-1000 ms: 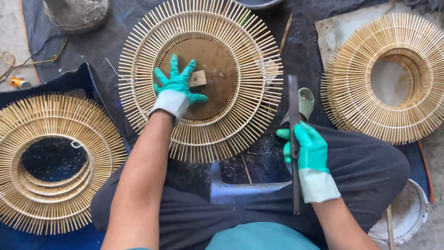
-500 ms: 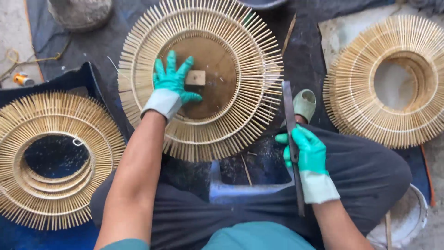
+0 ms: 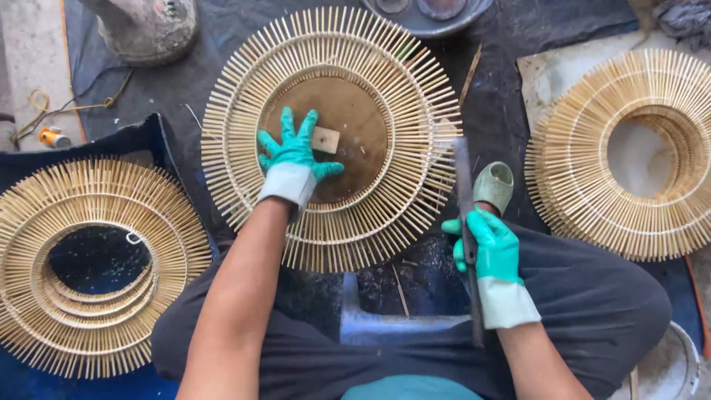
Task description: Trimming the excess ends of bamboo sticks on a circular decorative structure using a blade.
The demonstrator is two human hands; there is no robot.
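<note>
Bamboo ring (image 3: 333, 215) lies flat under the left hand (image 3: 294, 159), fingers spread, pressing its brown disc (image 3: 355, 118). Right hand (image 3: 490, 248), off to the side, grips a long blade (image 3: 466, 222). Trimming looks underway; next, blade must meet the spokes squarely.

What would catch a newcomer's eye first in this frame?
The big round bamboo-stick sunburst frame at centre, with the green-gloved left hand flat on its brown disc. Matching frame stacks lie at left and right; the right hand grips a long dark blade.
</note>
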